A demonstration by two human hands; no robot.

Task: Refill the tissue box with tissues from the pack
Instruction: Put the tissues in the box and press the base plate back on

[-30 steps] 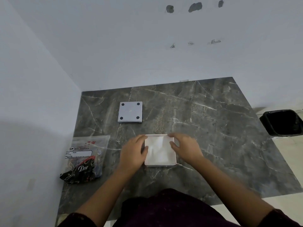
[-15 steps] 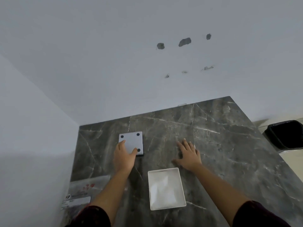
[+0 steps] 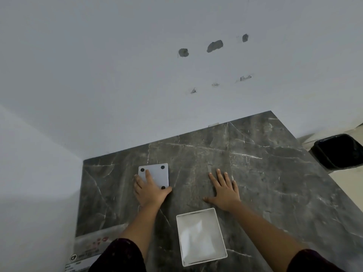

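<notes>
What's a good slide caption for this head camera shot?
Left hand on the lid, right hand flat on the table, filled tissue box open.

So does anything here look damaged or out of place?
Yes: the wall behind the table has several gouged holes and chipped paint. The white box and its lid look intact.

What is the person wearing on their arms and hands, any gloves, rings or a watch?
Both hands are bare: no gloves on the left hand or the right hand, and no rings or watch visible on the fingers or wrists. The forearms are uncovered. Dark, near-black maroon sleeves sit pushed up near the elbows, the left sleeve and the right sleeve, the left showing faint pale specks.
</notes>
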